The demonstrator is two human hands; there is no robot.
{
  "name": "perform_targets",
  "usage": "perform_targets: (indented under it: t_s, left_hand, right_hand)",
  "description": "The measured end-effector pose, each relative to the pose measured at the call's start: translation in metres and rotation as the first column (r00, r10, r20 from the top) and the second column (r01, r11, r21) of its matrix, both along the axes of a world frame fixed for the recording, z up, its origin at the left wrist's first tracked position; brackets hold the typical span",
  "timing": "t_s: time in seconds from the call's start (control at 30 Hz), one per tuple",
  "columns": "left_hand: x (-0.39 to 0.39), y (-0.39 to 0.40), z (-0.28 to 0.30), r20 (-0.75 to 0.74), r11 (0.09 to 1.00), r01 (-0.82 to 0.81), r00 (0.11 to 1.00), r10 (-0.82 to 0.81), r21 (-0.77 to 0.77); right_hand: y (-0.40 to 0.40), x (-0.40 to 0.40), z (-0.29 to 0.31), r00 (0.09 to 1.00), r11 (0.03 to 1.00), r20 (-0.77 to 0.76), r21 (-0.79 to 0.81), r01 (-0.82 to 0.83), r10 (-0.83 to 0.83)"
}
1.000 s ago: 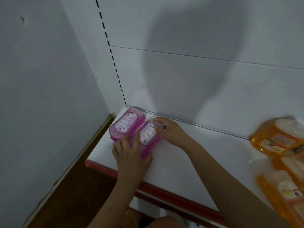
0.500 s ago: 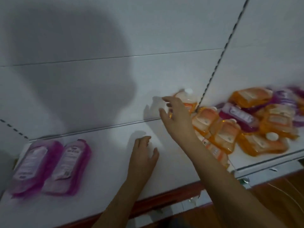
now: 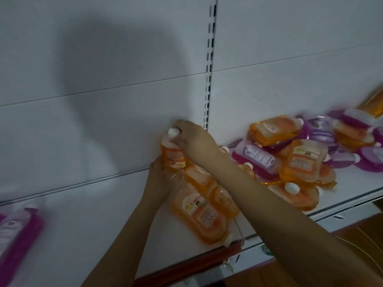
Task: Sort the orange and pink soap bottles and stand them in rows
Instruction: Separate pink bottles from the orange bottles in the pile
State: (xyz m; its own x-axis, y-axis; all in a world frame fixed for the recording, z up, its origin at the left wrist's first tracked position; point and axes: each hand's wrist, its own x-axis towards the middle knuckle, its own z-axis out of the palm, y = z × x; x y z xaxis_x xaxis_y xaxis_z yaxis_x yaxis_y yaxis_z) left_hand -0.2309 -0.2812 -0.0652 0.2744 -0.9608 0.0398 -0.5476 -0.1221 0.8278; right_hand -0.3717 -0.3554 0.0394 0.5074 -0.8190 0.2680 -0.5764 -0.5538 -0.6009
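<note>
Near the centre of the frame, the right hand [image 3: 191, 137] grips the top of an upright orange soap bottle [image 3: 173, 155] with a white cap, against the white back panel [image 3: 103, 100]. The left hand [image 3: 159, 179] curls around its base from below. More orange bottles [image 3: 199, 212] lie flat on the white shelf [image 3: 99, 216] just below. At right sits a mixed pile of orange and pink bottles [image 3: 300, 154]. A pink bottle [image 3: 18, 235] lies at the lower left edge.
</note>
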Motion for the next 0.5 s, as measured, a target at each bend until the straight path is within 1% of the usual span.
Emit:
perform_targets:
  t_s: [0.1, 0.2, 0.27, 0.33, 0.4, 0.5]
  left_hand:
    - [-0.020, 0.001, 0.018, -0.041, 0.996, -0.077, 0.996, 0.075, -0.051]
    - [-0.045, 0.008, 0.040, -0.109, 0.991, -0.110, 0.989, 0.102, -0.071]
    - [-0.064, 0.007, 0.059, -0.147, 0.990, -0.113, 0.984, 0.100, -0.087]
    - [-0.085, 0.002, 0.076, -0.179, 0.989, -0.096, 0.981, 0.074, -0.112]
    - [-0.111, -0.009, 0.090, -0.173, 0.994, -0.061, 0.984, 0.044, -0.096]
    - [-0.151, -0.028, 0.101, -0.156, 0.996, 0.064, 0.985, -0.072, -0.054]
  right_hand:
    - [-0.005, -0.027, 0.002, 0.995, 0.998, 0.096, 0.038, -0.045, 0.041]
    - [-0.010, -0.065, 0.018, 0.958, 0.995, 0.285, 0.086, -0.046, 0.020]
    - [-0.014, -0.094, 0.037, 0.933, 0.990, 0.360, 0.133, -0.054, 0.003]
    - [-0.019, -0.124, 0.053, 0.920, 0.983, 0.391, 0.176, -0.042, -0.031]
    - [-0.023, -0.156, 0.063, 0.911, 0.982, 0.404, 0.190, 0.003, -0.080]
    - [-0.022, -0.204, 0.075, 0.899, 0.980, 0.411, 0.178, 0.086, -0.154]
